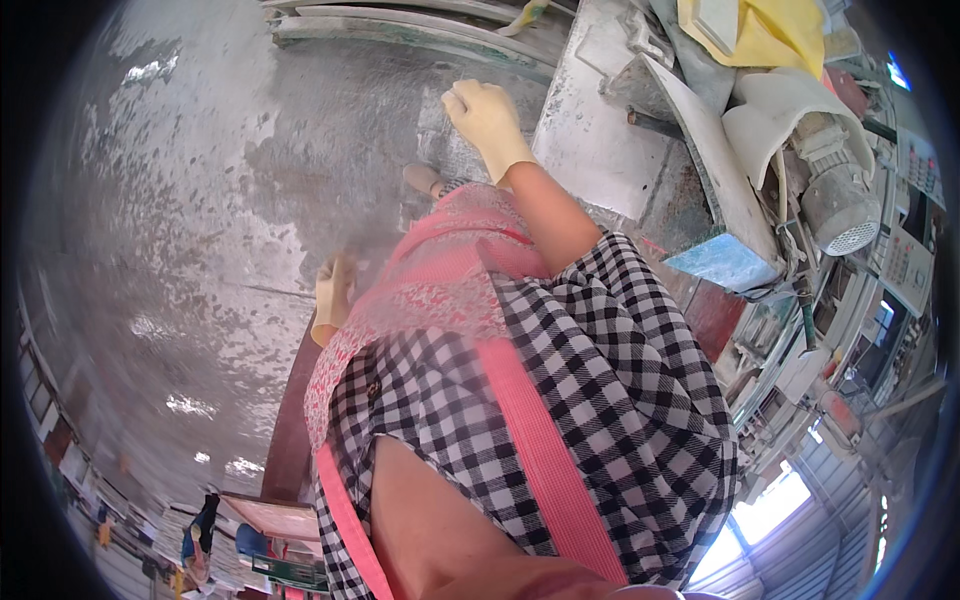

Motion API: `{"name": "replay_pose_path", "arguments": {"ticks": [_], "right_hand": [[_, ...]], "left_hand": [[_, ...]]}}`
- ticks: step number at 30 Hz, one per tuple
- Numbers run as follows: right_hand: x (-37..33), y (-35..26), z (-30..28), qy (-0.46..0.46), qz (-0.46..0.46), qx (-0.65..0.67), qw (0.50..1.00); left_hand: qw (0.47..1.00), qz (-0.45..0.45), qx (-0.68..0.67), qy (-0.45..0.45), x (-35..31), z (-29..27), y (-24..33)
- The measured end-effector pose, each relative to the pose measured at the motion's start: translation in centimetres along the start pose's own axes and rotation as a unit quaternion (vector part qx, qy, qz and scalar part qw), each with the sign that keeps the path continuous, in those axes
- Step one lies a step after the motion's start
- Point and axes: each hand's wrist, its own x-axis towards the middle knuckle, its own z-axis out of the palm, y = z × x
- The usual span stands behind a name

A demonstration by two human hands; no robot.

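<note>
My right hand (pixel 485 118), in a cream rubber glove, is held out over the wet grey floor (pixel 340 130). Its fingers are curled in, and nothing shows in them. My left hand (pixel 333 288), gloved the same way, hangs beside the pink apron (pixel 450 240); its fingers are blurred and partly turned away. Neither hand touches anything that I can see. One of my feet (pixel 424 180) shows past the apron's lower edge.
To the right stand a dusty motor (pixel 845 205) under a pale cover, a slanted panel (pixel 700 140) and button panels (pixel 908 270). Yellow cloth (pixel 785 40) lies at the top right. Long pale boards (pixel 400 30) lie ahead. A table (pixel 275 515) stands at the lower left.
</note>
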Motion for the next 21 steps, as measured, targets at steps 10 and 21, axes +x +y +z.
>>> {"name": "replay_pose_path", "arguments": {"ticks": [10,21], "right_hand": [[0.1,-2.4,-2.2,-0.102,0.12,0.117,0.981],[-1.5,-4.7,0.7,-0.217,0.172,0.145,0.95]], "left_hand": [[0.998,0.021,-0.049,0.017,-0.6,-1.3,-0.9],[0.993,0.042,0.06,0.096,-4.4,-3.2,-1.9]]}}
